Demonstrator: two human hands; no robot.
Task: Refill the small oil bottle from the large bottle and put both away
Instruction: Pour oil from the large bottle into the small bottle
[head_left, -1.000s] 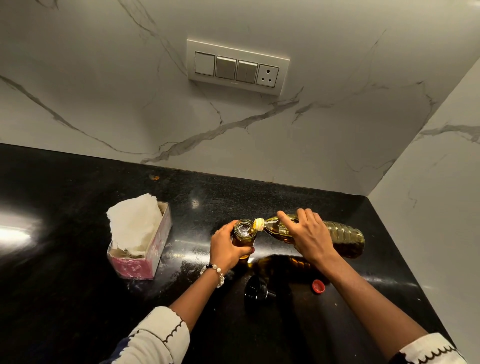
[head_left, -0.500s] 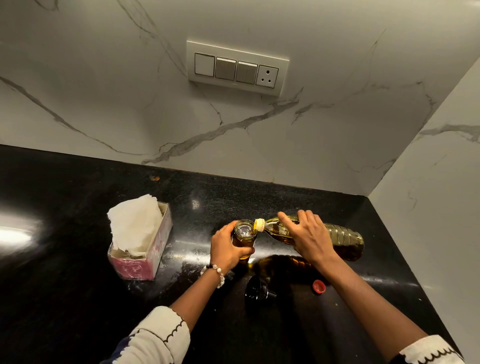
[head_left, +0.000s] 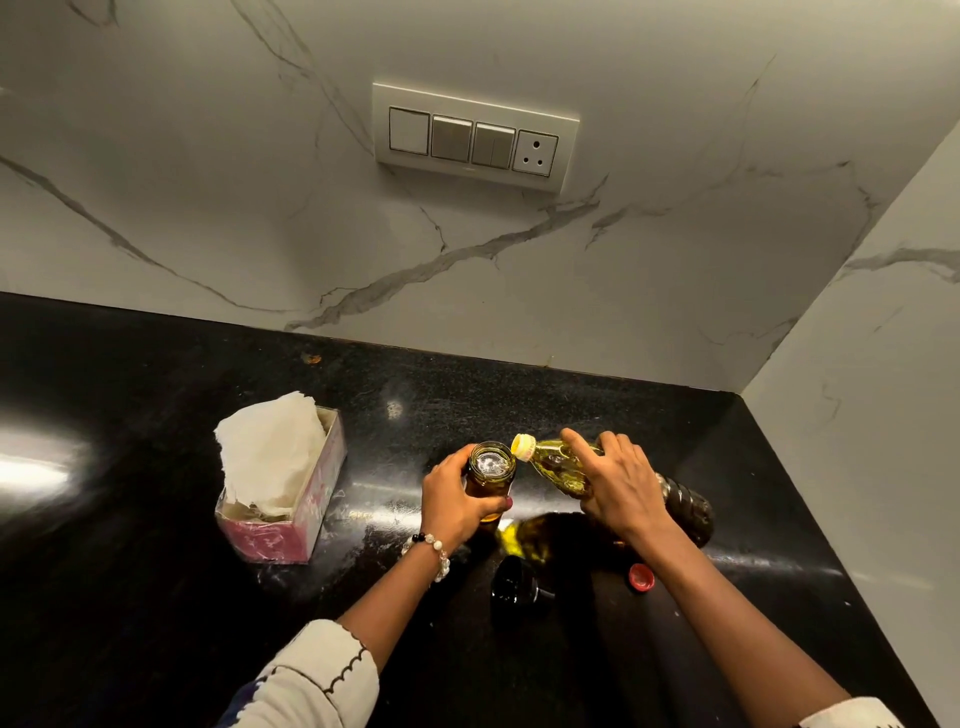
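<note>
- I see a glossy black table (head_left: 156, 597) meeting marble walls at its far right corner.
- Tissue box (head_left: 291, 514) sits left of centre.
- Red cap (head_left: 641, 577) and black lid (head_left: 514, 584) lie toward the near edge.

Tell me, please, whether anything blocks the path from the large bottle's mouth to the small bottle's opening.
Nothing visible does. The large bottle, tilted in the right hand, has its mouth right at the rim of the small bottle, which is uncapped and held by the left hand.

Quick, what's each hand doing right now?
Left hand: fingers wrapped round the small oil bottle, holding it upright.
Right hand: fingers gripping the large bottle, tipped toward the small one.
</note>
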